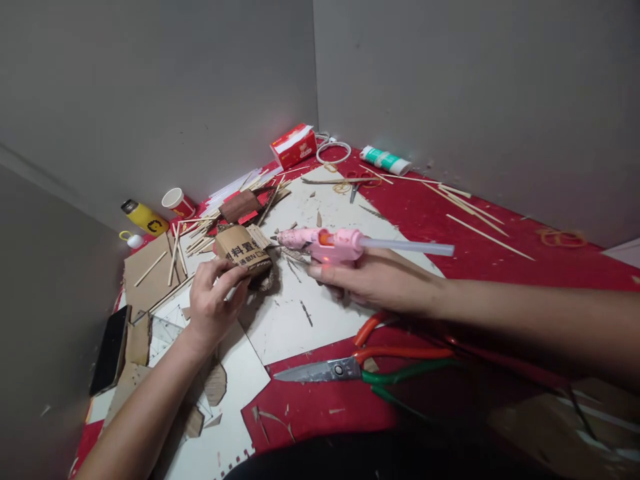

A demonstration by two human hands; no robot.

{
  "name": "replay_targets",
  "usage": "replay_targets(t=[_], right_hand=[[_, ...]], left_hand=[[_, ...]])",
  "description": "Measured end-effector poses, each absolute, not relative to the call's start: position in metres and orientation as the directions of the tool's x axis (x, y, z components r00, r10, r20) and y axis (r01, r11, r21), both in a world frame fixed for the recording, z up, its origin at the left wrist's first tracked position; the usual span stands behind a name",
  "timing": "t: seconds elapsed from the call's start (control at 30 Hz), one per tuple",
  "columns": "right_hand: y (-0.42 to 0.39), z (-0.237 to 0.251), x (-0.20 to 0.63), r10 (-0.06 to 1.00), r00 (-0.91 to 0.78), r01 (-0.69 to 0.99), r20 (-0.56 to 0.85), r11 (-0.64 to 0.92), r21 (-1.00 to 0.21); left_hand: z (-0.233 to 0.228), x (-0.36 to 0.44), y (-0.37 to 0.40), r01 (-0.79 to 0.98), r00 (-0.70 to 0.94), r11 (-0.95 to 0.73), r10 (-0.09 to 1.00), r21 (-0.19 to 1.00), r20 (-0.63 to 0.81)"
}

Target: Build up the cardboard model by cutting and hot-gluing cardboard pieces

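Note:
My right hand (370,280) is closed round a pink hot glue gun (330,245) with its indicator lit red. A long translucent glue stick (410,247) juts from the back of the gun. Its nozzle points left, close to a small brown cardboard piece (240,247) with printed black characters; whether they touch I cannot tell. My left hand (217,293) grips the near left side of that cardboard piece between thumb and fingers. Pale thin wooden strips lie along the piece's upper right edge, by the nozzle.
Red-and-green-handled scissors (320,371) lie in front. Wooden sticks (200,233), a yellow bottle (145,217), a paper cup (177,202) and a dark phone (110,350) stand or lie left. A red tissue pack (294,145) and a green-white pack (385,161) sit at the back.

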State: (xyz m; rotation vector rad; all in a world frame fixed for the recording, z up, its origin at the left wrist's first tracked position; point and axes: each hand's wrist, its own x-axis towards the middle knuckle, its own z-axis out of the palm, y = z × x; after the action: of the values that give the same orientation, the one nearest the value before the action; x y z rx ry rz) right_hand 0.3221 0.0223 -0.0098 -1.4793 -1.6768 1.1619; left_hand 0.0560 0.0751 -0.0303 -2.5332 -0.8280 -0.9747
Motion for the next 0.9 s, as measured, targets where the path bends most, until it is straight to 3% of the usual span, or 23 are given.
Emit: replay_targets(t=[0.1,0.27,0.37,0.43,0.53,0.67,0.9], right_hand=[[0.026,-0.018,0.321,0.963,-0.172,0.485,-0.206,-0.099,-0.869],[0.026,-0.03,0.321,0.967,-0.157,0.389,-0.199,-0.125,-0.913],[0.026,-0.031,0.321,0.969,-0.161,0.342,-0.186,-0.122,-0.932],[0.025,-0.03,0.321,0.975,-0.168,0.266,-0.143,-0.094,-0.959],[0.025,-0.029,0.321,0.983,-0.169,0.153,-0.067,-0.041,-0.987],[0.024,-0.03,0.322,0.993,-0.119,0.097,-0.022,-0.01,-0.995],[0.024,-0.033,0.321,0.993,-0.118,0.093,-0.015,-0.004,-0.996]], left_hand=[[-0.029,0.059,0.073,0.605,0.598,-0.795,0.423,-0.037,0.681],[-0.022,0.059,0.064,0.6,0.571,-0.794,0.514,0.102,0.641],[-0.015,0.06,0.055,0.613,0.338,-0.665,0.709,0.427,0.619],[-0.01,0.063,0.05,0.503,0.149,-0.52,0.839,0.691,0.523],[-0.004,0.067,0.047,0.304,0.052,-0.354,0.933,0.884,0.356],[-0.002,0.064,0.047,0.208,-0.008,-0.272,0.96,0.939,0.28],[-0.002,0.049,0.041,0.218,-0.098,-0.314,0.935,0.924,0.341]])
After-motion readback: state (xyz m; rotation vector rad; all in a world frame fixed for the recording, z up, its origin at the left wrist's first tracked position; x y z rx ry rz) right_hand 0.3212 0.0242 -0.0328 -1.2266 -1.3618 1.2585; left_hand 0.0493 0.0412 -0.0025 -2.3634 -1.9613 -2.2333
